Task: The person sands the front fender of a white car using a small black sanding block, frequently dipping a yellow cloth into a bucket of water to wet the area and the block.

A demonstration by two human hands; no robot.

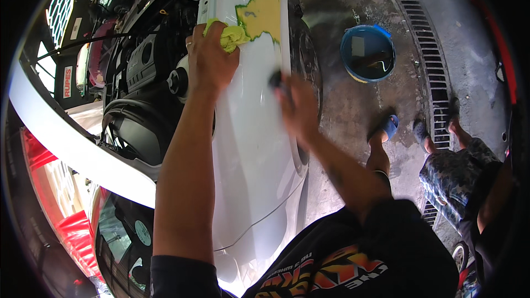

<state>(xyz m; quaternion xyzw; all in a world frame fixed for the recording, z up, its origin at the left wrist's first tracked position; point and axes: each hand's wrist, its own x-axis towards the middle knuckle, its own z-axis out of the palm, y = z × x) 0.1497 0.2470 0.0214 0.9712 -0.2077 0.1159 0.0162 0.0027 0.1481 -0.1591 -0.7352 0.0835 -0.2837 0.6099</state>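
Okay, quick pass. Your left hand (pixel 208 58) sits on the white car fender (pixel 248 149), fingers curled tight around a yellow cloth (pixel 232 36) bunched at the fingertips. The cloth touches the fender just beside the yellow filler patch (pixel 262 16), on that patch's left lower edge. So the patch lies up and to the right of your left hand, very close.

Your right hand (pixel 295 105) is lower on the panel, to the right, motion-blurred. It looks closed over a small dark block (pixel 276 80) pressed flat to the paint; blur hides the exact grip, so call it holding, but fingers can't be read one by one. From this hand the patch lies up the panel, slightly left, with bare white fender between.

Left hand is clearly nearer the patch. The fender's long axis runs from near your chest away toward the top of the view, and the patch sits at its far end, close to the dark wheel (pixel 306 60) edge on the right.

Pose: both forearms come in from the lower edge and reach forward along the panel, left arm nearly straight, right arm angled in from the right with the wrist bent toward the middle.

Around: open engine bay (pixel 138 77) left of the fender, blue bucket (pixel 367 52) on the wet concrete floor (pixel 342 110) well to the right, another person's sandalled feet (pixel 389 127) near a drain grate (pixel 428 44).
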